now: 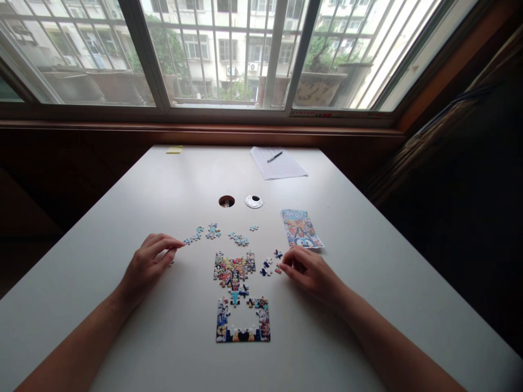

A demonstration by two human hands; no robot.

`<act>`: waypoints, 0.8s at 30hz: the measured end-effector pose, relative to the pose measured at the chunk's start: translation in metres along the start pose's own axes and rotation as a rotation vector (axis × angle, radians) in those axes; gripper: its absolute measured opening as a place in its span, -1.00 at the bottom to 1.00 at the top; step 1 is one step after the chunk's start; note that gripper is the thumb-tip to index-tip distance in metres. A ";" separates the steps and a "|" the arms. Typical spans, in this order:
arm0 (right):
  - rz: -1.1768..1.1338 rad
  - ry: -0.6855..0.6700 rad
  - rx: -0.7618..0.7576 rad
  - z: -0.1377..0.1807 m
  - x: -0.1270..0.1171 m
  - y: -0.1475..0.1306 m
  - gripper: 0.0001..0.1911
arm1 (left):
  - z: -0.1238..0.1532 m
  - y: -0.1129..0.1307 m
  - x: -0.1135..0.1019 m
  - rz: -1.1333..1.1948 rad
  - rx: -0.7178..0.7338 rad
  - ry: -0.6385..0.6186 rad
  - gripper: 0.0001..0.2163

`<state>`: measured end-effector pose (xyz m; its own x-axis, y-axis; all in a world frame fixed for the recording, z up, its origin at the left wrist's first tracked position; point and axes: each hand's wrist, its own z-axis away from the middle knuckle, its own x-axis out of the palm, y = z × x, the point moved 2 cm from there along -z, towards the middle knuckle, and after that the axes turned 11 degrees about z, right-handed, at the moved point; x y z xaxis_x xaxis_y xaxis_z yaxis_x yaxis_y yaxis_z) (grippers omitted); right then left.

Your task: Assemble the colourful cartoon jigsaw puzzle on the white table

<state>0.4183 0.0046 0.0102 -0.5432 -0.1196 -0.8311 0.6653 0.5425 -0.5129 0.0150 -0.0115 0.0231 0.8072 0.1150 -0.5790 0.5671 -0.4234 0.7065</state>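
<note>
My left hand [149, 264] rests on the table left of the jigsaw, fingers stretched out and a little apart from the thumb. Its fingertips reach the end of a row of loose blue pieces [193, 238]. My right hand [308, 272] is closed, its thumb and fingertips pinching a small orange puzzle piece [278, 268] at the table. Beside it lie loose dark blue and white pieces [267, 267]. Between my hands is a joined colourful upper section [232, 267]. Nearer me sits a frame-shaped lower section [243, 336] with a gap in its middle.
A picture sheet [301, 227] lies beyond my right hand. More loose pieces [239, 238] are above the joined section. Farther back are a round table hole [226, 201], a silver ring cover [254, 202], paper [281, 167] with a pen [275, 157], and yellow notes [174, 149].
</note>
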 end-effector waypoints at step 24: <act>0.275 0.095 0.031 -0.001 0.002 0.013 -0.84 | -0.001 0.002 0.000 0.006 -0.039 0.002 -0.82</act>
<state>0.4253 0.0122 0.0026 -0.3849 0.1075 -0.9167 0.8086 0.5182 -0.2788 0.0164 -0.0118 0.0252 0.8108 0.1142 -0.5741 0.5682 -0.3890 0.7251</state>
